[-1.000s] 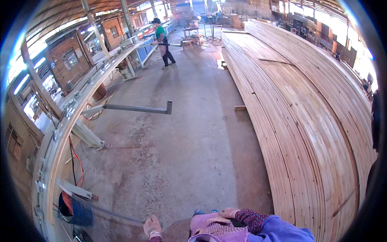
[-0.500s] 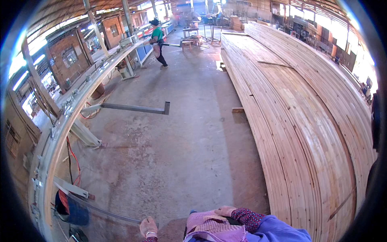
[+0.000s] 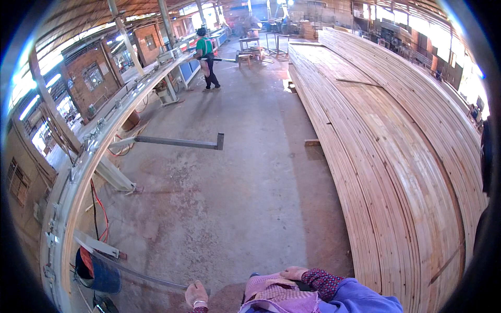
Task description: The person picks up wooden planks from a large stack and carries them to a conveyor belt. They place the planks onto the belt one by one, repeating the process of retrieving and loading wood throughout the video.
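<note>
My left hand (image 3: 197, 293) is at the lower edge, its fingers closed around the free end of a long grey metal bar (image 3: 151, 280). That bar reaches left toward the long machine frame (image 3: 78, 195). My right hand (image 3: 294, 273) rests in front of my waist, above a pink checked cloth (image 3: 282, 293); its fingers lie loosely and seem to hold nothing, with the tips partly hidden. A dark patterned cuff and a purple sleeve (image 3: 350, 295) cover my right arm.
Long stacked wooden boards (image 3: 386, 172) fill the right side. Another metal arm (image 3: 177, 142) juts from the frame over the concrete floor (image 3: 245, 198). A dark blue bucket (image 3: 106, 276) stands at lower left. Farther off, a person in green (image 3: 205, 49) stands beside the frame.
The view has shifted slightly, so most things sit a little farther right. The distant person has changed stance and stands more upright. My hands keep their places on the bar and at my waist.
</note>
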A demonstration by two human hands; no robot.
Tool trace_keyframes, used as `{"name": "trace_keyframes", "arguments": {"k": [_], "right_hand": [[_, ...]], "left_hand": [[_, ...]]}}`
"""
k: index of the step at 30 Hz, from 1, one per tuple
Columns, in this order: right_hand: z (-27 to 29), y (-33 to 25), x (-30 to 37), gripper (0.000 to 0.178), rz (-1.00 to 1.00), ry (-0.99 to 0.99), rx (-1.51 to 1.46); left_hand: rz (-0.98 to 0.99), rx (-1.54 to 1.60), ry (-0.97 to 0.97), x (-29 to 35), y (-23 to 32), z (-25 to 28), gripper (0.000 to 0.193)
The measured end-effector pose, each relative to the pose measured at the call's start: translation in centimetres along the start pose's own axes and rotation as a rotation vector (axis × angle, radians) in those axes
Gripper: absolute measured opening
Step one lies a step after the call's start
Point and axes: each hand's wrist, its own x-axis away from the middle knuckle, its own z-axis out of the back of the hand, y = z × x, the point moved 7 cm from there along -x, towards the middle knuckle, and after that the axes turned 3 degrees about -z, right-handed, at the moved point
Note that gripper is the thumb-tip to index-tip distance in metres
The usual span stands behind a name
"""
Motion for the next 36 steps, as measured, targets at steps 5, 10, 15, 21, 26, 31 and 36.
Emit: {"name": "trace_keyframes", "arguments": {"k": [5, 10, 15, 21, 26, 31, 36], "right_hand": [[-0.4, 1.3, -0.2, 0.068, -0.062, 0.015, -0.015], [0.4, -0.4, 0.9, 0.069, -0.036, 0.008, -0.037], [0.0, 0.6, 0.7, 0.068, -0.012, 0.044, -0.025], [-0.2, 0.5, 0.4, 0.067, -0.059, 0.049, -0.014], [-0.1, 0.5, 0.5, 0.065, -0.045, 0.048, -0.005], [0.0, 0.3, 0.8, 0.062, -0.037, 0.037, -0.034], [-0.4, 0.6, 0.4, 0.061, -0.047, 0.015, -0.063]], "left_hand": [[-0.316, -0.228, 0.02, -1.6, -0.3, -3.4, 0.034], [-0.357, -0.334, 0.022, -1.1, -0.3, -2.9, 0.021], [-0.21, -0.149, -0.017, -0.9, 0.4, -1.6, 0.017], [-0.379, -0.306, 0.055, -0.9, 0.4, -2.3, 0.015], [-0.219, -0.164, 0.001, -0.4, 1.0, -0.8, 0.03], [-0.191, -0.081, -0.021, -0.6, 0.8, -0.7, 0.042], [-0.099, -0.048, -0.022, -0.7, 0.3, -0.7, 0.037]]}}
